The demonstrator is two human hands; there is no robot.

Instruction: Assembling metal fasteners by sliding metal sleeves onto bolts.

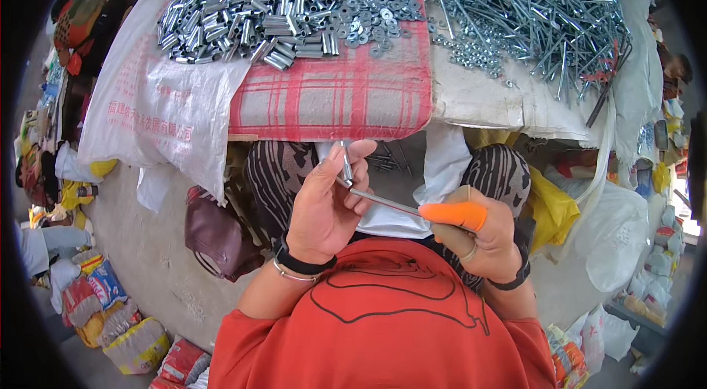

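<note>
My left hand (317,212) is raised over my lap, just off the table's near edge, its thumb and fingers pinching a short shiny metal sleeve (347,162). From the right, my right hand (492,245) grips a slim metal rod (387,203), with an orange finger cover (453,214) pressed along it and a beige cover on another finger. The rod's tip reaches the left fingers at the sleeve's lower end; whether it touches the sleeve or goes inside, I cannot tell. The rod's other end is hidden in my right hand.
Ahead, the cloth-covered table (324,98) bears a heap of metal sleeves (243,6), flat washers (364,21), long bolts (523,2) and small nuts (471,50). White plastic sheeting (158,105) hangs off its left side. A maroon bag (221,234) stands by my left knee, a yellow bag (552,205) by my right.
</note>
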